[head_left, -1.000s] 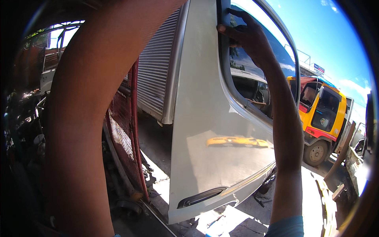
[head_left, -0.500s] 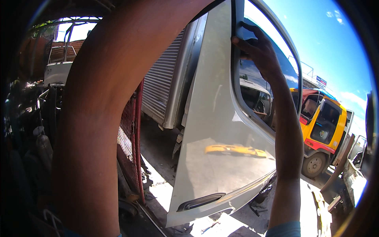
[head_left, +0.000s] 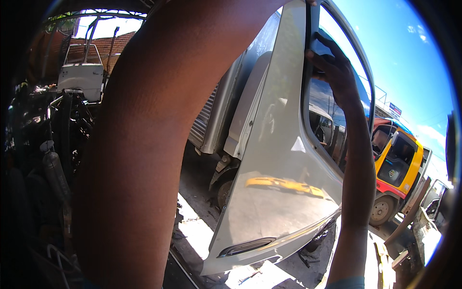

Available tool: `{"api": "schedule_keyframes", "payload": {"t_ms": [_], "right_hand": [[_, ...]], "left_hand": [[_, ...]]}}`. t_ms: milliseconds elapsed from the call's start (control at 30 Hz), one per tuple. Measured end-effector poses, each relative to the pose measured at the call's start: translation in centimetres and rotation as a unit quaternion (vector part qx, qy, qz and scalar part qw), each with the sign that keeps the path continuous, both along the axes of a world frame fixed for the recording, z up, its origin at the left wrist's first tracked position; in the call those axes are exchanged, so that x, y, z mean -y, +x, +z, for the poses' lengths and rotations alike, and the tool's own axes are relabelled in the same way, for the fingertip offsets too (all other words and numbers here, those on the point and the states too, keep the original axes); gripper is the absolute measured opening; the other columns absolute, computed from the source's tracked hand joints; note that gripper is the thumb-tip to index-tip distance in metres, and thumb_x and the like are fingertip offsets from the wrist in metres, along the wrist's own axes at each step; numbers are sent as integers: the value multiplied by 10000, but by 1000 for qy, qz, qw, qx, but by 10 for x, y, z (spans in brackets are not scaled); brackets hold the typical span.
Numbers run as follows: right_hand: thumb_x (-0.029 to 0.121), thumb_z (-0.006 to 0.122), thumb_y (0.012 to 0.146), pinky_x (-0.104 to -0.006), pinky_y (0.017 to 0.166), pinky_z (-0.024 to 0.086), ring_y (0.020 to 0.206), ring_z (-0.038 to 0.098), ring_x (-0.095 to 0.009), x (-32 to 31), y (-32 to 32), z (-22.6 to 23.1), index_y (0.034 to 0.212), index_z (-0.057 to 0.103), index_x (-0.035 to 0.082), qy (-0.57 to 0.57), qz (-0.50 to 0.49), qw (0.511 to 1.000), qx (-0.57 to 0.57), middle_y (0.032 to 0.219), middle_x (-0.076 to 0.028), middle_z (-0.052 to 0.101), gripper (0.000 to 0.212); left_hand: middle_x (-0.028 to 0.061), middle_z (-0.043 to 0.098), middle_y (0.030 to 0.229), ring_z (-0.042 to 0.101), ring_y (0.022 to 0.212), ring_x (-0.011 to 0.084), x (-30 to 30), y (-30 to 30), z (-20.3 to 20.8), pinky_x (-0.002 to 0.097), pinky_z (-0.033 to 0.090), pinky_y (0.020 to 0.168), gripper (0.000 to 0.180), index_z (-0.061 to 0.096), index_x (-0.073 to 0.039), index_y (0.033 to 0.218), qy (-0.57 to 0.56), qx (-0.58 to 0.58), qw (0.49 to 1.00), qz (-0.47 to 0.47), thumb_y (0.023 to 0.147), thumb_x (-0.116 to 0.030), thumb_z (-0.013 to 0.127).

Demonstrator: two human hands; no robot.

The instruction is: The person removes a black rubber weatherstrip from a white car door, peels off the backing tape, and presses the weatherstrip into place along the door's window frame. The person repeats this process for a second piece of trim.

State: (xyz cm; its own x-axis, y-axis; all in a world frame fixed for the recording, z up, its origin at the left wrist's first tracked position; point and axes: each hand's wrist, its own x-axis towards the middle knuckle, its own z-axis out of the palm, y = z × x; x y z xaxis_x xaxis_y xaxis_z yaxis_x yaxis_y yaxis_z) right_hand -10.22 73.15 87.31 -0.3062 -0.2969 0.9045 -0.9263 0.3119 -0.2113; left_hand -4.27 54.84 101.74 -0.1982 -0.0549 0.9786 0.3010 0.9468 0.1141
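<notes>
A pale grey vehicle door (head_left: pixel 276 159) stands tilted in front of me, its window glass (head_left: pixel 321 98) framed by a dark edge strip (head_left: pixel 310 31). My right hand (head_left: pixel 339 74) reaches up to the glass. Its thumb and forefinger are stretched apart, and the thumb tip touches the strip; the other fingers are partly hidden. My left forearm arches across the upper left. Of my left hand (head_left: pixel 313 2), only a bit of finger shows at the top of the strip, so its grip is out of sight. A dark recessed handle (head_left: pixel 246 246) sits low on the door.
Behind the door stands a truck with a ribbed metal body (head_left: pixel 204 120) and a wheel (head_left: pixel 224 192). A yellow and red truck (head_left: pixel 397 159) is parked at right. Far left are another bare door (head_left: pixel 82 79), a grey cylinder (head_left: pixel 55 168) and dark scrap parts.
The view has swung left, so door and arms sit farther right. More of the truck behind shows, including its wheel. A left finger has appeared at the top; the right hand remains on the window edge.
</notes>
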Motion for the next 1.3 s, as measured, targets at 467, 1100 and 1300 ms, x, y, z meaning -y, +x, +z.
{"api": "schedule_keyframes", "payload": {"t_ms": [467,1100,1300], "right_hand": [[408,852,850,-428,859,654,965,768,-278,4,-6,-3,1457,496,40,4,6,1000,-24,1112,-205,742,794],[522,812,842,-370,727,646,888,775,-293,13,-28,7,1452,534,10,21,69,988,-137,1053,-233,742,844],[466,781,900,-345,691,622,783,748,-243,16,-43,24,1493,506,47,57,27,970,-234,1066,-205,740,776]], "left_hand": [[266,497,1514,522,1385,383,9,-28,7,437,449,1151,1364,85,13,1629,60,16,998,-31,691,-546,902],[193,742,1123,706,988,283,38,-36,39,407,571,875,728,739,81,1107,73,-1,993,-92,551,-307,1006],[136,761,992,714,830,256,21,-10,14,419,576,780,622,785,-2,1032,68,86,992,-60,581,-366,1012]]}}
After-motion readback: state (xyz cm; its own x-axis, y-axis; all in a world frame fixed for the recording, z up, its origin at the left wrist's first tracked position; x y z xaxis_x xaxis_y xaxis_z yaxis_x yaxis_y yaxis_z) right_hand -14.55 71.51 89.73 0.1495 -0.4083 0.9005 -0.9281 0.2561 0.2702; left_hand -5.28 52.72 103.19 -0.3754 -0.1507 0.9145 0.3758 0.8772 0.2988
